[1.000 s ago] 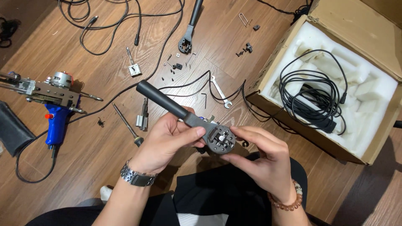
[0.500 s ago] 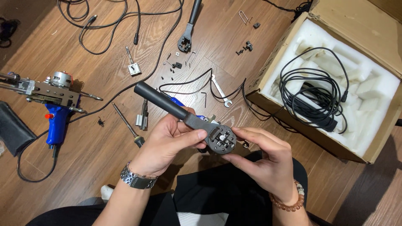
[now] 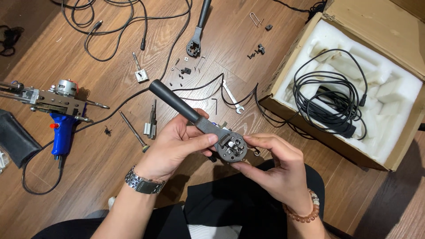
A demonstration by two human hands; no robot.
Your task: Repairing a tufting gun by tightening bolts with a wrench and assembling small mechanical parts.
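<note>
I hold a dark metal tool part (image 3: 208, 126) with a black cylindrical handle (image 3: 170, 99) and a round grey head (image 3: 231, 147) carrying small metal pieces. My left hand (image 3: 175, 148), with a steel watch on its wrist, grips the shaft just below the handle, thumb lying along it toward the head. My right hand (image 3: 276, 166), with a bead bracelet on the wrist, pinches the round head from the right and below, fingertips at its rim. The part is tilted, handle up and to the left, above my lap.
On the wooden floor lie a blue-handled machine (image 3: 59, 108) at left, black cables (image 3: 133, 17), a second handle piece (image 3: 197, 33), a small wrench (image 3: 232, 97), rods and loose screws (image 3: 181, 75). An open cardboard box (image 3: 310, 132) with white foam and coiled cable (image 3: 330, 99) sits at right.
The held part has shifted only slightly; my right fingers have moved a little on the round head. Nothing else has changed.
</note>
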